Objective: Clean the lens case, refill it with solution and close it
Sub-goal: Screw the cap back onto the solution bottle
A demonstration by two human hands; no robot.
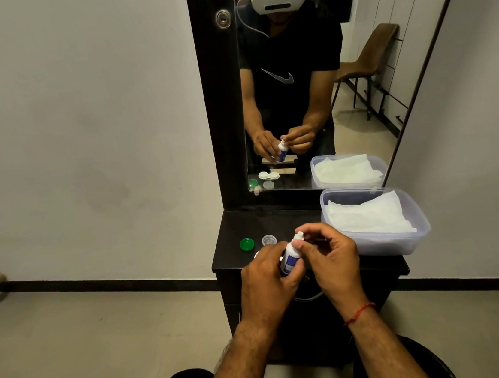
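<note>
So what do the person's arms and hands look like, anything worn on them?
Both forearms are bare and hairy. A red thread band circles the right wrist. The left hand and right hand carry no gloves or watch. In the mirror, short black sleeves show.

- We hold the bottle [290,257] over the front of the desk [231,232], with our left fingers [273,253] round its body and our right fingers [310,230] at its top.
- Two caps lie on the desk just behind our left fingers: the first cap [246,244] further left, the second cap [268,240] beside it.
- The tub [420,224] stands right of our right fingers, with tissues [367,215] in it.
- The mirror [293,95] rises behind the desk, beyond both sets of fingers.
</note>
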